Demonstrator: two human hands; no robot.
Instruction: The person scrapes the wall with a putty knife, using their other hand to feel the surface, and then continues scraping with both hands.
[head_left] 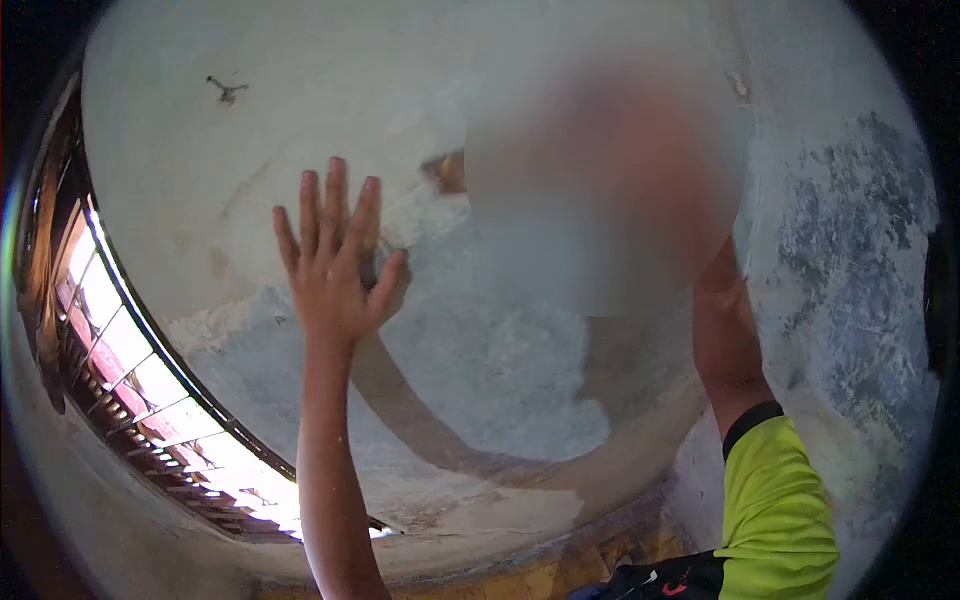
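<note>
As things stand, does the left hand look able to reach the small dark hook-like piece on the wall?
Probably yes: the left hand is spread open, and only wall shows between it and the hook-like piece, though it must move up and leftward.

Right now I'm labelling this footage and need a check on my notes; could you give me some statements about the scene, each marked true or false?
1. The left hand has its fingers spread. True.
2. The left hand grips a tool. False: it holds nothing.
3. Bright light comes in at the picture's right. False: it comes through the barred window at the left.
4. The right sleeve is yellow-green with a dark cuff. True.
5. The right hand shows clearly. False: a blur hides it.
</note>
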